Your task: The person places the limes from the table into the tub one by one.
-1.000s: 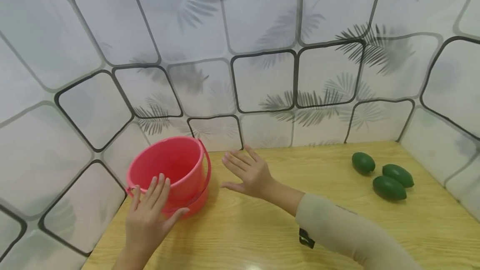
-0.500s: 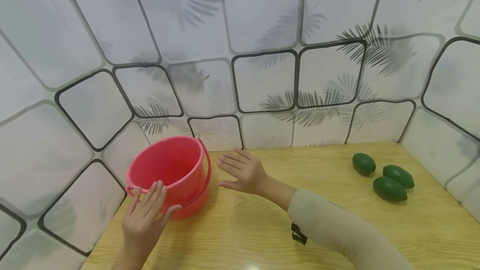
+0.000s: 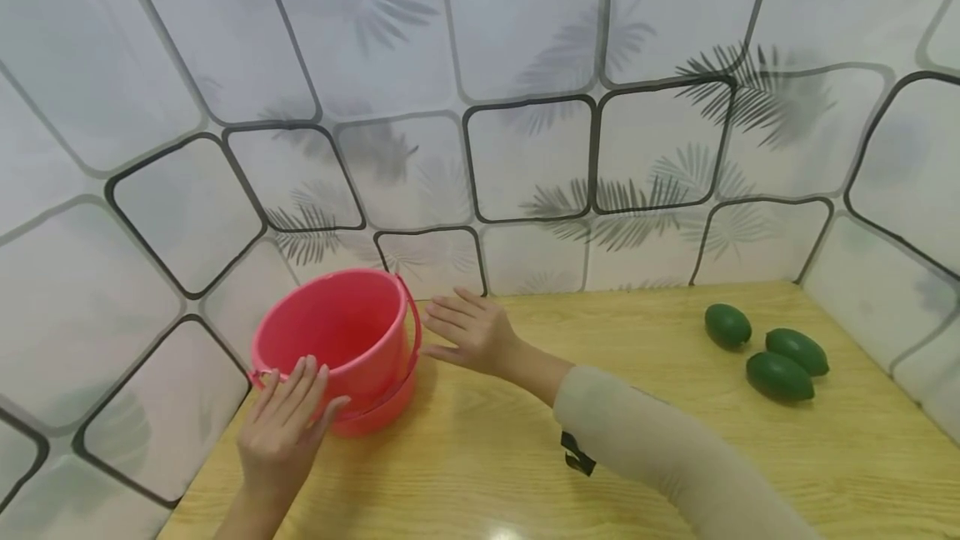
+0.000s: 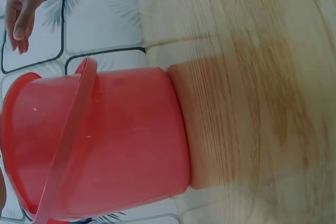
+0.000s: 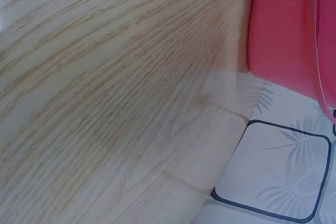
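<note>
A pink-red bucket stands upright on the wooden table at the left, its thin handle hanging down the side. My left hand is at the bucket's near left side, fingers straight and thumb spread; in the head view its fingertips overlap the rim, and I cannot tell if they touch. To the right of the bucket, my right hand is held up with extended fingers pointing at it. The left wrist view has the bucket large, with the right hand beyond it. The right wrist view catches the bucket at its edge.
Three dark green, oval, lemon-shaped fruits lie at the right of the table. A patterned white wall covering rises behind the table and along both sides. A small black strap shows under the right sleeve.
My right hand has moved left, closer to the bucket. My left hand has shifted slightly left and down. The bucket and the green fruits stay where they were.
</note>
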`<action>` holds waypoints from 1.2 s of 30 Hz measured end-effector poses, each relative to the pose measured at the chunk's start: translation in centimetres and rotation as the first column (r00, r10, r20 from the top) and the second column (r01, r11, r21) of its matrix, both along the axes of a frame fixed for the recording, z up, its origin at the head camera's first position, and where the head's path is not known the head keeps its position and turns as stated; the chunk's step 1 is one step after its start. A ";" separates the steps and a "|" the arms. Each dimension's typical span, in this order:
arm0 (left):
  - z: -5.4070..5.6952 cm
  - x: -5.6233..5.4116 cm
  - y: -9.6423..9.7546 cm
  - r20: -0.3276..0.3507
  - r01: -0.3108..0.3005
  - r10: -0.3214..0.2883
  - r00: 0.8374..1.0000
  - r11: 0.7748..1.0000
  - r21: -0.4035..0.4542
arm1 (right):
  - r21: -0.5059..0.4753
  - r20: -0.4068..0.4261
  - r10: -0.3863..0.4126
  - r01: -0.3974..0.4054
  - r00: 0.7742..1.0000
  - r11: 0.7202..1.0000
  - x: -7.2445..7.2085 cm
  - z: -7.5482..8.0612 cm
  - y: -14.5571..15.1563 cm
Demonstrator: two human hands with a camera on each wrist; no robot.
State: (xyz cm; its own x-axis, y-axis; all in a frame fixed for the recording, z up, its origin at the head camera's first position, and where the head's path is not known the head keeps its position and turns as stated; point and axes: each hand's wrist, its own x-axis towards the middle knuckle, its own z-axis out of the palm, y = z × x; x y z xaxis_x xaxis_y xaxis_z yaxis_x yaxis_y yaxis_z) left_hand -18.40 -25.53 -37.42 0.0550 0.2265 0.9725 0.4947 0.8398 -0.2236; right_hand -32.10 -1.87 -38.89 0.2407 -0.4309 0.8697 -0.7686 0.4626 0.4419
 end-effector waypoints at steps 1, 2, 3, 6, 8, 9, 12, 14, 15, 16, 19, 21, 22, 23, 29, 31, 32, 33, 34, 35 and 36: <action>-0.1 0.0 -0.1 0.005 -0.005 0.005 1.000 1.000 -0.001 | -0.007 0.001 -0.001 0.001 1.000 1.000 -0.1 0.0 -0.2; -0.1 -0.1 -0.2 0.009 -0.010 0.010 1.000 1.000 0.000 | -0.010 0.002 -0.008 0.008 1.000 1.000 -0.1 0.0 -0.3; -0.2 -0.1 -0.3 0.019 -0.019 0.019 1.000 1.000 0.000 | -0.011 0.005 -0.014 0.014 1.000 1.000 -0.1 0.0 -0.5; -0.4 -0.3 -0.5 0.037 -0.040 0.040 0.999 0.999 0.000 | -0.009 0.010 -0.034 0.034 0.999 0.999 -0.1 -0.1 -0.8; -0.5 -0.5 -0.6 0.041 -0.050 0.051 0.998 0.999 -0.003 | -0.012 0.011 -0.038 0.038 0.999 0.999 -0.2 -0.2 -1.0; -0.5 -0.7 -0.7 0.041 -0.053 0.053 0.998 0.999 -0.004 | -0.013 0.012 -0.041 0.042 0.999 0.999 -0.3 -0.2 -1.1; -0.7 -0.9 -0.9 0.034 -0.058 0.058 0.998 0.998 -0.002 | -0.009 -0.005 -0.045 0.045 0.999 0.999 -0.5 -0.3 -1.6; -0.8 -1.1 -1.1 0.037 -0.062 0.062 0.997 0.998 0.004 | 0.002 -0.012 -0.046 0.046 0.999 0.999 -0.6 -0.3 -1.9; -0.9 -1.1 -1.2 0.038 -0.064 0.064 0.997 0.998 0.008 | 0.011 -0.016 -0.047 0.047 0.999 0.999 -0.6 -0.2 -2.1; -0.9 -1.2 -1.3 0.041 -0.069 0.068 0.997 0.998 0.010 | 0.018 -0.020 -0.048 0.049 0.999 0.999 -0.7 -0.2 -2.3; -1.1 -1.4 -1.6 0.048 -0.078 0.077 0.996 0.997 0.013 | 0.033 -0.011 -0.056 0.056 0.998 0.998 -0.7 -0.2 -2.7; -1.2 -1.5 -1.7 0.048 -0.080 0.080 0.996 0.997 0.013 | 0.035 0.000 -0.062 0.062 0.998 0.997 -0.7 -0.2 -3.0; -1.2 -1.5 -1.8 0.048 -0.082 0.081 0.996 0.997 0.011 | 0.034 0.009 -0.062 0.062 0.998 0.998 -0.7 -0.2 -3.1; -1.3 -1.5 -2.0 0.047 -0.080 0.079 0.996 0.997 0.011 | 0.034 0.016 -0.059 0.059 0.998 0.998 -0.7 -0.2 -3.3; -1.7 -1.0 -3.0 0.079 -0.103 0.103 0.992 0.995 -0.002 | 0.056 -0.002 -0.054 0.054 0.999 0.997 -0.5 -0.4 -4.4; -1.9 -0.8 -3.4 0.098 -0.121 0.121 0.988 0.993 -0.005 | 0.059 -0.004 -0.053 0.053 0.999 0.997 -0.6 -0.5 -4.7; -1.9 -0.9 -3.5 0.103 -0.122 0.122 0.987 0.993 -0.003 | 0.057 -0.001 -0.055 0.055 0.999 0.997 -0.7 -0.5 -4.8; -1.9 -0.9 -3.6 0.106 -0.119 0.119 0.987 0.993 0.000 | 0.055 0.001 -0.058 0.058 0.998 0.997 -0.7 -0.5 -4.9; -1.9 -1.0 -3.7 0.112 -0.118 0.117 0.987 0.993 0.001 | 0.052 0.007 -0.060 0.060 0.998 0.997 -0.8 -0.5 -4.9; -1.9 -1.1 -3.7 0.114 -0.110 0.109 0.987 0.994 0.006 | 0.048 0.011 -0.061 0.060 0.998 0.997 -0.9 -0.5 -4.9; -1.9 -1.3 -3.7 0.112 -0.101 0.099 0.989 0.995 0.010 | 0.047 0.016 -0.062 0.061 0.998 0.997 -1.0 -0.5 -4.9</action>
State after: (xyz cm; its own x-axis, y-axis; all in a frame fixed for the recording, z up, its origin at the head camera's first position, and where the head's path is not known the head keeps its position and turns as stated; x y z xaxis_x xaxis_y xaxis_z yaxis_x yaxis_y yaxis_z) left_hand -19.66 -29.27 -39.32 -0.0762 0.2098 0.9748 0.4291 0.8894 -0.1578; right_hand -33.05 -6.77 -39.35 0.1972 -0.4842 0.8525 -0.7470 0.4889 0.4505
